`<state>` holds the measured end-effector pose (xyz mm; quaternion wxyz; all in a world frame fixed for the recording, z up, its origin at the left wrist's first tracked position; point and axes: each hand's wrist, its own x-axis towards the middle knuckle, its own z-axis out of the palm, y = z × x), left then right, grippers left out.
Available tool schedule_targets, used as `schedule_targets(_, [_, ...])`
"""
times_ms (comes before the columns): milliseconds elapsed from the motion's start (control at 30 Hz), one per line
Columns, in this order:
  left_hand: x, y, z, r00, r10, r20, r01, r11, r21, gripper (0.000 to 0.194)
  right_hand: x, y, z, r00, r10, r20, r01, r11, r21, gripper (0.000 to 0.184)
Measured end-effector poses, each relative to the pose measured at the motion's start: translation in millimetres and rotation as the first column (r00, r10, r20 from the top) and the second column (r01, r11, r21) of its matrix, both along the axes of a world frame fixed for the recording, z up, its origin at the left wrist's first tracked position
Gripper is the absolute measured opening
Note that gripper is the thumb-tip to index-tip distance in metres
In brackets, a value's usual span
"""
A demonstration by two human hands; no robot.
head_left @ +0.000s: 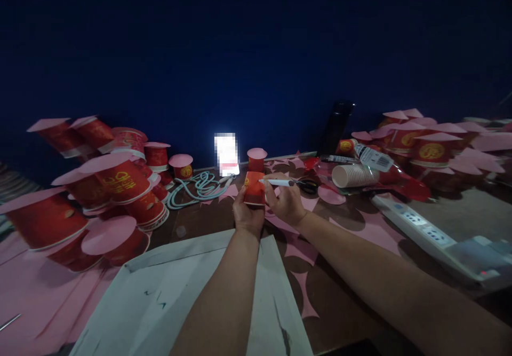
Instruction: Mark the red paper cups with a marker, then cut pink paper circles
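Observation:
My left hand grips a red paper cup with gold lettering, fingers round its left side and base. A white marker pen is pinched in my right hand. Its tip points left and meets the cup's right side in the view; whether it touches the surface I cannot tell. Just behind stands another red cup topped by a pink paper disc. Black-handled scissors lie to the right of my right hand.
Red cups with pink discs are piled at left and right. A stack of paper cups, a power strip, a coiled cable, a lit phone screen, pink paper scraps and a white board lie around.

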<state>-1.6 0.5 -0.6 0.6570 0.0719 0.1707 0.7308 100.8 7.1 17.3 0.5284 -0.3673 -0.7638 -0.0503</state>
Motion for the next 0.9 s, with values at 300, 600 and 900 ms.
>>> schedule_targets(300, [1.7,0.7,0.2,1.000,0.007,-0.029,-0.007,1.000,0.004,0.024,0.8,2.7,5.5,0.995,-0.007,-0.095,0.007,1.000,-0.003,0.015])
schedule_targets(600, [3.5,-1.2,3.2,1.000,-0.014,-0.020,0.014,1.000,-0.009,0.020,2.7,5.7,4.4,0.996,-0.027,-0.089,0.026,1.000,-0.008,0.018])
schedule_targets(900, [5.0,-0.8,4.7,1.000,-0.005,0.015,0.006,1.000,-0.011,0.017,2.8,6.2,4.3,0.997,-0.036,-0.069,0.036,0.999,-0.001,0.017])
